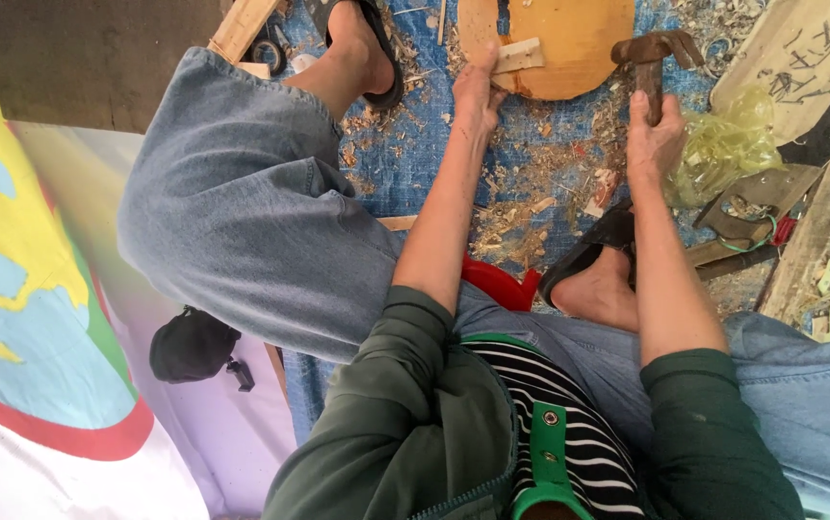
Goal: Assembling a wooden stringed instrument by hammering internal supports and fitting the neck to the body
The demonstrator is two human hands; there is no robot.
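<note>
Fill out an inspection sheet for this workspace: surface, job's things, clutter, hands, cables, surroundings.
Surface: blue tarp on the ground, strewn with wood shavings.
Job's things: round wooden board with a small wood block on it; rusty claw hammer.
Clutter: crumpled yellow plastic bag, scrap wood pieces, scissors.
Hands: left hand presses the block; right hand grips the hammer handle.
Cables: nothing seen.
Surroundings: colourful painted sheet, black pouch, red stool under the person.

Crumpled yellow-green clear plastic bag [723,144] lay just right of the hammer hand, pale board with dark scrawled marks [800,58] leaned top right.
</note>
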